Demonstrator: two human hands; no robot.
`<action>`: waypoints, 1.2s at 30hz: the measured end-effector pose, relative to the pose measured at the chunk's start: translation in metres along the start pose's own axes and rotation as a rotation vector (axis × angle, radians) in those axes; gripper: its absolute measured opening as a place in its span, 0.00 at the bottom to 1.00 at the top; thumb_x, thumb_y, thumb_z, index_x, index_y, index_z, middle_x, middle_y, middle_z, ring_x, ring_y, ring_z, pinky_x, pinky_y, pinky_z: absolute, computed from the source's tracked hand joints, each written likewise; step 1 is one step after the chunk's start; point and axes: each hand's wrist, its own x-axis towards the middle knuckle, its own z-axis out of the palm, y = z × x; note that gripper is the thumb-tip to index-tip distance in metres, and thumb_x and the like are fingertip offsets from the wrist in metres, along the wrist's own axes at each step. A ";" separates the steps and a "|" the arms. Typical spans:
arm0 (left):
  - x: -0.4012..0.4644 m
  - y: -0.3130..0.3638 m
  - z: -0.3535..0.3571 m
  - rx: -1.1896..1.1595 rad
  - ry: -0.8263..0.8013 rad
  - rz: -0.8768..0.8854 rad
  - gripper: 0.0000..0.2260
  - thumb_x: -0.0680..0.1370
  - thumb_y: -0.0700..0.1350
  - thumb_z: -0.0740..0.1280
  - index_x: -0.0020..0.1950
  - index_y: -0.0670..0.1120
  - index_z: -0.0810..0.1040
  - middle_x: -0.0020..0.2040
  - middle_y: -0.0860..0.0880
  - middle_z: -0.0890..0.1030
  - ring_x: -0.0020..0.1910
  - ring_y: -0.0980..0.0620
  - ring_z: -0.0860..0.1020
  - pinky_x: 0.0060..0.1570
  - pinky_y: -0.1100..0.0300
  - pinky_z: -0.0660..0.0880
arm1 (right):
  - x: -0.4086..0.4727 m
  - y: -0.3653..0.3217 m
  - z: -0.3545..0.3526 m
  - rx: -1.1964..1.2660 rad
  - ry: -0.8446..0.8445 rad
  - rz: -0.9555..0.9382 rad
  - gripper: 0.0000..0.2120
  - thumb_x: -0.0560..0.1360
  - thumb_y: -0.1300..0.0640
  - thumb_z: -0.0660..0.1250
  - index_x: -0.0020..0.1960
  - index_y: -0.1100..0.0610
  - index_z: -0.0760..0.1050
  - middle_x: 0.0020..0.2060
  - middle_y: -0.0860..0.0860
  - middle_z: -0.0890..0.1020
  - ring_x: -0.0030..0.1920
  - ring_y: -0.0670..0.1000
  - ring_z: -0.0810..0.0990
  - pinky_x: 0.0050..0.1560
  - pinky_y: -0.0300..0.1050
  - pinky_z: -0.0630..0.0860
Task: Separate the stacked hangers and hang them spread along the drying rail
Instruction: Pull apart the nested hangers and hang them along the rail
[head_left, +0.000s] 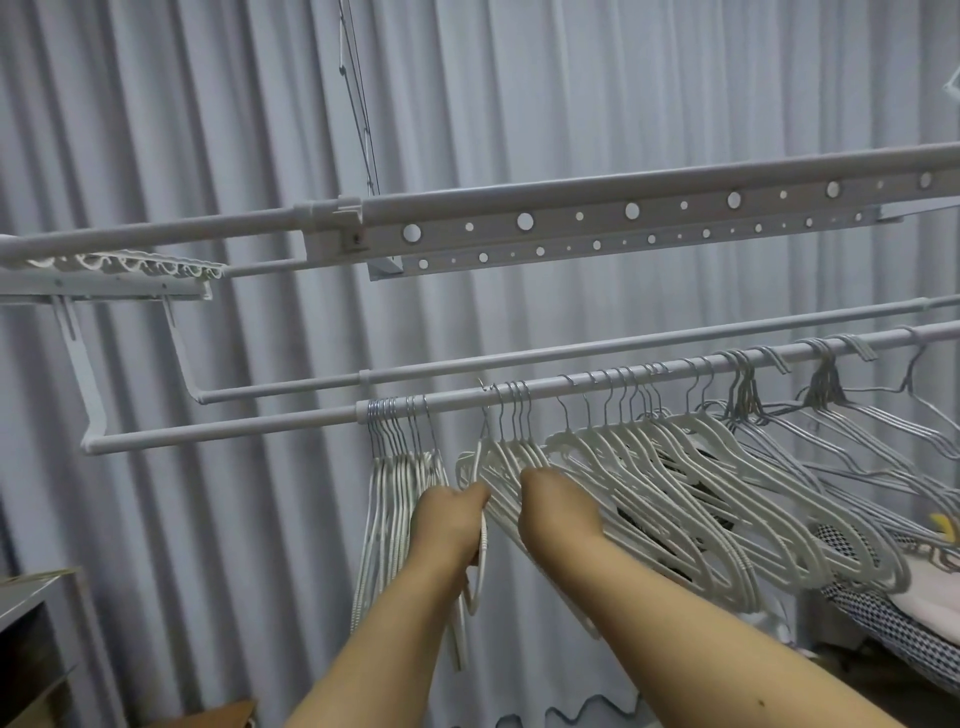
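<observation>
White hanger (480, 499) — left hand (452, 525) grips it.

A tight bunch of white plastic hangers (400, 467) hangs on the white metal drying rail (571, 383) left of the left hand's fingers (470, 496), a spread row of white hangers (675, 467) right of them.

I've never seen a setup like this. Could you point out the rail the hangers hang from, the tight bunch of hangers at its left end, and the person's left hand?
Drying rail (234, 427), head view: bare stretch left of the hooks.
Bunched hangers (397, 470), head view: their white shoulders.
Left hand (449, 519), head view: back of the hand.
</observation>
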 end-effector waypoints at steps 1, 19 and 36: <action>-0.002 0.000 -0.001 -0.003 0.000 0.003 0.06 0.71 0.43 0.65 0.36 0.42 0.72 0.32 0.42 0.69 0.25 0.49 0.65 0.28 0.59 0.64 | 0.000 0.000 -0.001 0.008 -0.005 0.008 0.10 0.73 0.69 0.59 0.47 0.55 0.69 0.50 0.53 0.78 0.44 0.56 0.76 0.39 0.45 0.69; -0.016 0.003 0.002 0.120 0.101 0.063 0.08 0.64 0.46 0.63 0.27 0.45 0.68 0.26 0.42 0.71 0.24 0.46 0.69 0.31 0.53 0.68 | 0.004 -0.012 -0.020 0.085 -0.059 0.026 0.07 0.75 0.67 0.60 0.46 0.56 0.70 0.52 0.56 0.80 0.54 0.58 0.80 0.42 0.44 0.70; -0.007 0.010 0.002 0.094 0.125 -0.013 0.08 0.68 0.42 0.62 0.32 0.39 0.72 0.25 0.42 0.71 0.19 0.46 0.69 0.32 0.56 0.68 | 0.011 -0.011 -0.016 0.016 -0.068 0.009 0.11 0.75 0.67 0.61 0.55 0.58 0.75 0.52 0.54 0.81 0.54 0.57 0.80 0.43 0.43 0.71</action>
